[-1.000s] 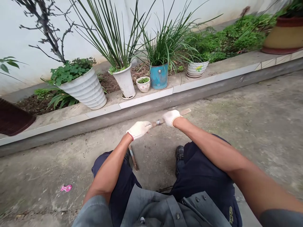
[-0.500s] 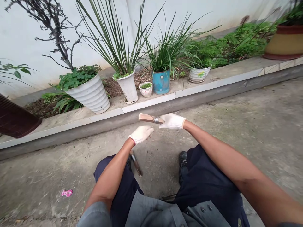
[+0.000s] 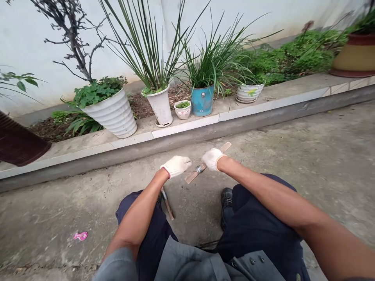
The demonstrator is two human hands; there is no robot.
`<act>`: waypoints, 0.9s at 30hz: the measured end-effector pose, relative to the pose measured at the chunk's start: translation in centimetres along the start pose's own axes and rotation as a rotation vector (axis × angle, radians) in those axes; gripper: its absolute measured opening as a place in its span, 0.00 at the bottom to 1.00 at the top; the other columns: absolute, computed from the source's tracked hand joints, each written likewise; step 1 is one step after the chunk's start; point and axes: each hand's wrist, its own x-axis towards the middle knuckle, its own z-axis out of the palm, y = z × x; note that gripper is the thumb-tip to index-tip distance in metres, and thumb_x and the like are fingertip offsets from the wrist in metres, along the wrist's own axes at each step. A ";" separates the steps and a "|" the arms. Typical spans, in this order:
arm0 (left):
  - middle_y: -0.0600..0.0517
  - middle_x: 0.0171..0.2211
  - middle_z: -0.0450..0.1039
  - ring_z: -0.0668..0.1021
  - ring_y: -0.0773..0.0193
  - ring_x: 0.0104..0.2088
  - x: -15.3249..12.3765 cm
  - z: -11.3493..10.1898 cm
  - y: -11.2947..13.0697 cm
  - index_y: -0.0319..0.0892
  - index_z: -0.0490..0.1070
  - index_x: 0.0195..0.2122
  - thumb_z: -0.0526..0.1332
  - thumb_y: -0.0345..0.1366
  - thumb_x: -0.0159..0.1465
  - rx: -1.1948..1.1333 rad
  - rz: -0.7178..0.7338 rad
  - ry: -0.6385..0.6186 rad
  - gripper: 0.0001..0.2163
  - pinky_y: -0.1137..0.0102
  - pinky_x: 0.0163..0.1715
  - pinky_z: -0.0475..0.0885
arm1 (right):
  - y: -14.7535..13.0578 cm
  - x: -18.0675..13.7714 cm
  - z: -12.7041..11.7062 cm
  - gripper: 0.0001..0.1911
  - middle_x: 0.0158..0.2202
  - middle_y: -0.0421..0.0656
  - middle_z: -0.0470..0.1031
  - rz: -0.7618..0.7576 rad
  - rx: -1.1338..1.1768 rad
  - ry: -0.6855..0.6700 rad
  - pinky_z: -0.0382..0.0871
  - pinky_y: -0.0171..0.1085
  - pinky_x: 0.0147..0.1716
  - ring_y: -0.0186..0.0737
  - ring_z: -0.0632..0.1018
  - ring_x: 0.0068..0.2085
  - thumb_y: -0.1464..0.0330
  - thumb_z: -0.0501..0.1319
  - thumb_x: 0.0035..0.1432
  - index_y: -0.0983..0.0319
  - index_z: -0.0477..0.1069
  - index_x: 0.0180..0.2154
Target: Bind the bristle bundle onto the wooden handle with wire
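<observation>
My right hand (image 3: pixel 212 159), in a white knit glove, is closed around a strip of wood (image 3: pixel 192 177) with a coil of silvery wire (image 3: pixel 200 168) wound about it. The strip slants, its far end poking out beyond the hand and its near end pointing down and left. Just left of it, my left hand (image 3: pixel 177 166), also gloved, has its fingers drawn together in a pinch; whatever they hold is too small to make out. Below the left forearm, a narrow tool-like piece (image 3: pixel 168 206), brown with a metallic part, lies on the concrete by my shoe, its upper end partly hidden.
A raised planter ledge (image 3: pixel 181 127) runs across in front, bearing a ribbed white pot (image 3: pixel 113 115), a blue pot (image 3: pixel 202 101) and several others. A dark red pot (image 3: pixel 20 140) leans in at left. A pink scrap (image 3: pixel 81 236) lies on the ground.
My right hand has turned and lowered the wood strip from nearly level to a steep slant, gripping it nearer the middle. My left hand has shifted slightly right. The view moved a little.
</observation>
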 end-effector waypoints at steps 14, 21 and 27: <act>0.49 0.31 0.79 0.76 0.62 0.26 0.2 2.0 0.7 0.41 0.77 0.37 0.50 0.48 0.72 -0.213 -0.018 -0.017 0.20 0.69 0.31 0.69 | 3.8 -2.1 -0.6 0.17 0.30 0.39 0.76 -0.119 0.540 0.198 0.57 0.32 0.27 0.35 0.72 0.29 0.54 0.63 0.53 0.61 0.76 0.35; 0.48 0.31 0.78 0.77 0.59 0.30 0.2 2.6 1.3 0.44 0.73 0.31 0.52 0.42 0.70 -0.047 -0.003 -0.072 0.14 0.69 0.32 0.66 | 3.0 -0.1 -0.4 0.16 0.41 0.57 0.81 0.264 0.226 0.232 0.68 0.41 0.40 0.53 0.81 0.44 0.70 0.60 0.56 0.63 0.80 0.46; 0.51 0.28 0.77 0.76 0.60 0.29 0.3 1.7 0.8 0.45 0.76 0.32 0.55 0.41 0.67 -0.023 -0.003 -0.097 0.12 0.70 0.31 0.65 | 0.2 0.6 0.6 0.18 0.46 0.63 0.80 0.166 0.112 0.016 0.71 0.47 0.45 0.59 0.80 0.50 0.74 0.59 0.56 0.68 0.81 0.47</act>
